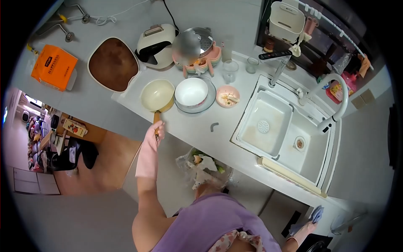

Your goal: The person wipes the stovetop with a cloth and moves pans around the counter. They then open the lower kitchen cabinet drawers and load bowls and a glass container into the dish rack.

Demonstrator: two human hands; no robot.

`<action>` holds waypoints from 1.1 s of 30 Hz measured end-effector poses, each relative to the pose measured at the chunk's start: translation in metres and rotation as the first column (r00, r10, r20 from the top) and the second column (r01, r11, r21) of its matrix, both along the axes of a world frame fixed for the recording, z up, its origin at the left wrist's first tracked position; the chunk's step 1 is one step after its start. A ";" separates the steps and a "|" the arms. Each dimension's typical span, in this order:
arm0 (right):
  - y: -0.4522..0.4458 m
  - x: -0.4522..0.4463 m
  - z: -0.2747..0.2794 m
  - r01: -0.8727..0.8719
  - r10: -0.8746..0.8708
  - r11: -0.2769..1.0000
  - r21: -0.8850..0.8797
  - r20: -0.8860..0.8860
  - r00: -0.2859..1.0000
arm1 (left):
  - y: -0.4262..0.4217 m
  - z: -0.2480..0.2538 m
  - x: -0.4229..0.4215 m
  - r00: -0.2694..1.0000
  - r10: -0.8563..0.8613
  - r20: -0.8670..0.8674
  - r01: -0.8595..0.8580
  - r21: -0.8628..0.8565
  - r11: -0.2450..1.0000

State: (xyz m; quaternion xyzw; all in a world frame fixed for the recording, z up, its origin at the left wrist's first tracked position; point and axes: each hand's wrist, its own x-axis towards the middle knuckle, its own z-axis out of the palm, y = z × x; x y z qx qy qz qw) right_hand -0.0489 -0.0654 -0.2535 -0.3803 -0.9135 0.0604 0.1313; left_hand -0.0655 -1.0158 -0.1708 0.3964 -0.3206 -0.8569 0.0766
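left hand point(156, 131), pink-gloved: we are finding its fingers wrapped around the wooden handle point(157, 118) of a cream pan point(157, 95). the handle's long axis is pointing away from the body, so the pan is lying directly ahead of this fist, above the counter point(201, 121); whether its base is touching down, we are not able to tell. the left hand is clearly being the nearer one. right hand point(305, 231), also gloved: it is holding a bluish cloth point(317, 214), well off to the right. ahead and right of the left hand, just beside the pan, we are noting a white bowl point(191, 91) sitting on a clear glass plate point(211, 95). farther right, a pink dish point(228, 91) is holding scraps; beyond it, the sink point(262, 109) is lying.
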 end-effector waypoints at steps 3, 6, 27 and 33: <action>-0.001 0.009 -0.002 0.025 -0.025 1.000 0.002 -0.017 1.000 | 0.037 0.015 0.038 0.999 -0.045 0.013 0.046 -0.334 0.942; 0.002 0.017 -0.006 0.026 -0.026 1.000 0.008 -0.038 0.999 | 0.086 0.069 0.058 0.999 -0.036 0.023 0.043 -0.471 0.881; -0.016 0.070 -0.014 0.027 -0.093 0.989 -0.143 -0.476 0.875 | 0.441 0.075 -0.071 0.605 -0.279 0.746 0.554 -0.646 -0.525; -0.023 0.072 -0.001 0.039 -0.079 0.995 -0.096 -0.471 0.879 | 0.432 0.019 -0.136 0.777 -0.217 0.591 0.136 -0.495 -0.858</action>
